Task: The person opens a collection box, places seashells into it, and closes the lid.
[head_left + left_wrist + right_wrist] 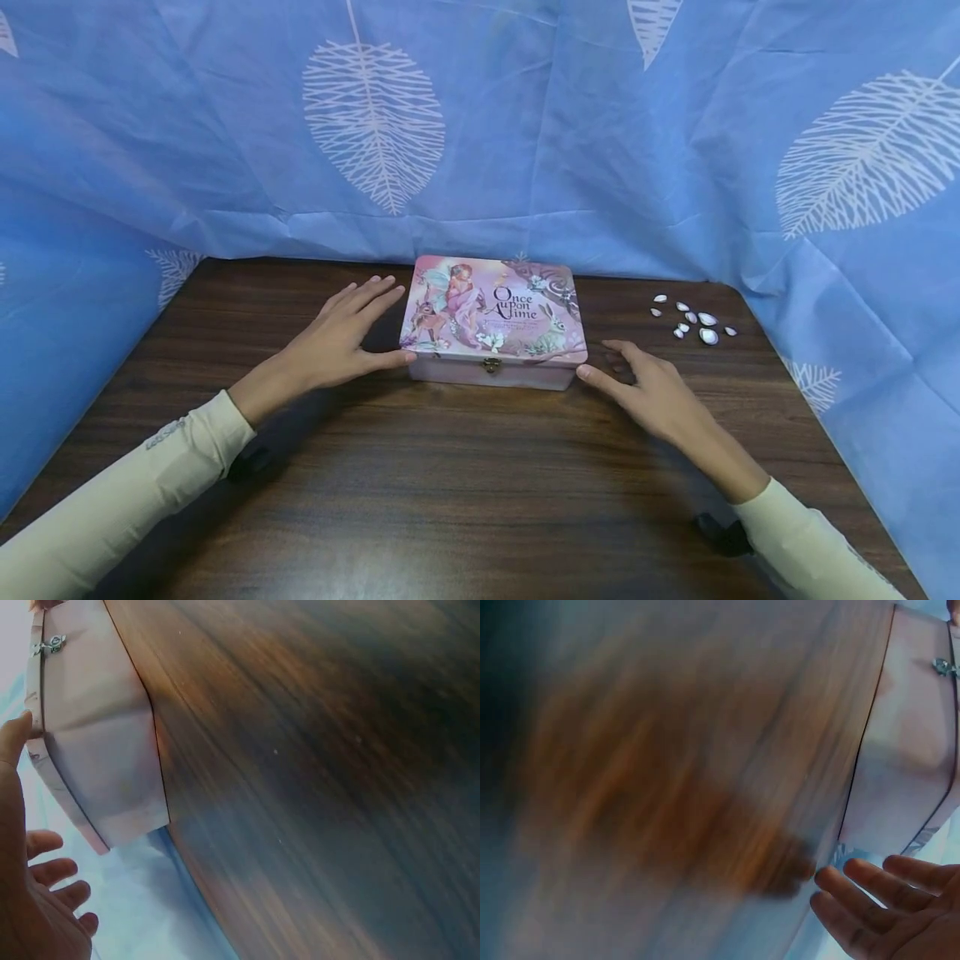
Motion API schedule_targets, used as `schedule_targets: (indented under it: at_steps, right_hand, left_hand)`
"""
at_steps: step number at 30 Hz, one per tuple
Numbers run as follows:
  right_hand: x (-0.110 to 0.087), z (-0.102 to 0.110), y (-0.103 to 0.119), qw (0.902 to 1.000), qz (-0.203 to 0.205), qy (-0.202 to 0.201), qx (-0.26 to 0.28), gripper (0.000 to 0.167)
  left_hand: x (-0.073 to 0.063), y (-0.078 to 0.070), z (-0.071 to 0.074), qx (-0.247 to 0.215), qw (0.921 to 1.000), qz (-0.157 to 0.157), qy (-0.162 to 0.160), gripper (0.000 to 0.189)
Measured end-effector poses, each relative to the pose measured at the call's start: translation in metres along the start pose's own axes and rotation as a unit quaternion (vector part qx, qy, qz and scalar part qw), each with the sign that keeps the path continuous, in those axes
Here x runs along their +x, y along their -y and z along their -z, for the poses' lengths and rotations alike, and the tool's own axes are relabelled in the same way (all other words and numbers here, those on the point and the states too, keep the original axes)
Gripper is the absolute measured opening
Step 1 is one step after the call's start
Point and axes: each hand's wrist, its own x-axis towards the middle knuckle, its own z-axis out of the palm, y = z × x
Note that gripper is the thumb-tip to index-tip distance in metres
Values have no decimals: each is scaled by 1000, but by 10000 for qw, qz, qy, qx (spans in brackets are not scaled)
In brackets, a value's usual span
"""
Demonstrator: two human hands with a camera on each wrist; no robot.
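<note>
A pink box (495, 312) with a fairy, a rabbit and the words "Once upon a Time" on its lid sits closed at the back middle of the table. A small metal clasp (491, 365) is on its front. My left hand (337, 337) is at the box's left side, fingers spread, thumb tip at the front left corner of the lid; the left wrist view shows that thumb against the lid edge. Beside the front right corner is my right hand (652, 387), its thumb tip close to the box. Whether that thumb touches, I cannot tell.
Several small white shell-like pieces (707, 319) lie scattered at the back right of the dark wooden table (465, 500). A blue curtain (495, 142) with white leaf prints hangs behind the table and along both sides.
</note>
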Motion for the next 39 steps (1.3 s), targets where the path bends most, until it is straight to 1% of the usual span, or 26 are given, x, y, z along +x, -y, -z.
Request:
schedule_targets:
  at_steps: [7, 9, 14, 20, 27, 34, 36, 39]
  right_hand:
    - [-3, -5, 5, 9999, 104, 65, -27, 92]
    - [-4, -6, 7, 9998, 153, 80, 11, 88]
    - [-7, -9, 11, 9994, 314, 145, 59, 75]
    - [-8, -12, 16, 9988, 444, 167, 156, 61]
    - [-7, -10, 19, 9975, 539, 254, 390, 53]
    - [-7, -10, 23, 9964, 466, 454, 535, 52]
    - [-7, -12, 25, 9950, 462, 539, 702, 51]
    - [-7, -15, 27, 9881, 520, 751, 1235, 48]
  left_hand:
    - [2, -6, -6, 62, 9987, -507, -44, 97]
    - [2, -7, -7, 76, 9979, -644, -15, 94]
    - [3, -8, -9, 126, 9962, -863, 44, 89]
    - [3, -10, -9, 193, 9936, -1108, 116, 88]
    - [4, -7, -9, 328, 9920, -1206, 190, 85]
    - [4, -7, -9, 498, 9909, -1198, 352, 85]
    - [4, -8, -9, 550, 9905, -1200, 379, 85]
    - [5, -8, -12, 612, 9898, -1228, 376, 82]
